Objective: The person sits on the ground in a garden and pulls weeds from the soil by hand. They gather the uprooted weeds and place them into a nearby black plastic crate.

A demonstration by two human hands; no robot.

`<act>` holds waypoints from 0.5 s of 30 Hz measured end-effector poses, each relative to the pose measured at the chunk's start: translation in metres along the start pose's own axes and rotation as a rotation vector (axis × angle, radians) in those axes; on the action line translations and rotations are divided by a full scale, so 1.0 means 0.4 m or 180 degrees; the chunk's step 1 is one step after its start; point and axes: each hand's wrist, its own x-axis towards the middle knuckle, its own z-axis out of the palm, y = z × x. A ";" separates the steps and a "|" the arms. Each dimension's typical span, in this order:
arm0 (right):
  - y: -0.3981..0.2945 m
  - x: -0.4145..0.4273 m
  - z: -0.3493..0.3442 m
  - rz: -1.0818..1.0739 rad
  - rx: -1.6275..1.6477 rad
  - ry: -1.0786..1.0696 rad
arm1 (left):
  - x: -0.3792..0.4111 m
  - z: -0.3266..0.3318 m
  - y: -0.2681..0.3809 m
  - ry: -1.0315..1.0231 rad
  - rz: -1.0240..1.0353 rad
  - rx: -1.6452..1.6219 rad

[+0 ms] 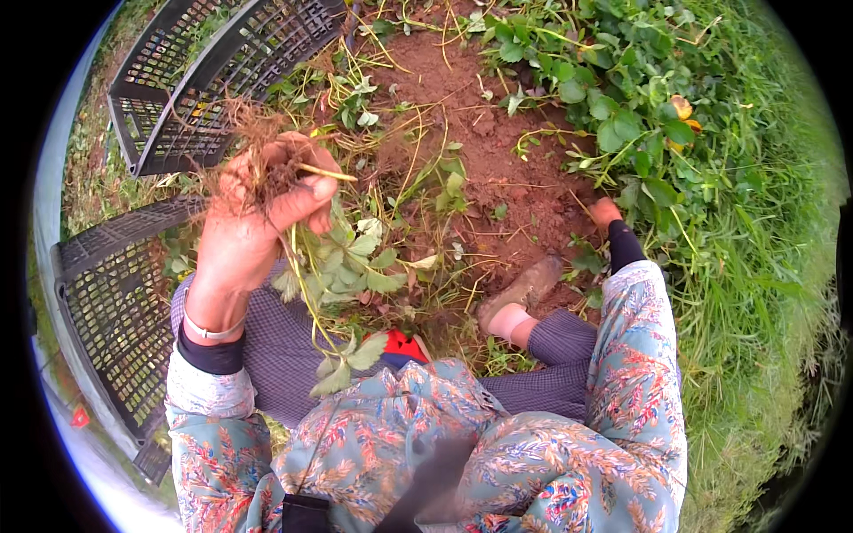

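My left hand [260, 193] is raised at the left, closed around the brown, soil-caked roots of an uprooted leafy plant [360, 256], which looks like a strawberry plant. Its stems and leaves hang below the hand over my lap. My right hand [605, 212] reaches down to the reddish soil [493, 160] at the base of the green strawberry plants [620, 126]. Its fingers are mostly hidden by soil and leaves, so what it touches cannot be told.
Black plastic mesh crates [226, 80] stand at the upper left, and another crate [120, 320] is tilted beside my left thigh. Pulled stems and leaves lie over the soil. Tall grass [753, 253] grows along the right. My shoe [533, 286] rests on the soil.
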 end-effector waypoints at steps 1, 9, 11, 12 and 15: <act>-0.018 -0.030 -0.035 -0.0135 -0.0211 -0.0084 | -0.004 -0.008 0.000 -0.0028 0.0037 0.0011; -0.490 -0.317 -0.508 -0.0263 0.3553 -0.0649 | -0.026 -0.074 -0.007 -0.0063 0.0282 -0.0333; -0.576 -0.355 -0.560 -0.0648 0.3796 -0.0875 | -0.034 -0.091 -0.007 0.0011 0.0314 -0.0404; -0.619 -0.359 -0.571 -0.0921 0.3969 -0.1045 | -0.041 -0.105 -0.013 0.0044 0.0319 -0.0429; -0.746 -0.396 -0.581 -0.1330 0.4584 -0.1399 | -0.058 -0.151 -0.038 0.0064 0.0418 -0.0569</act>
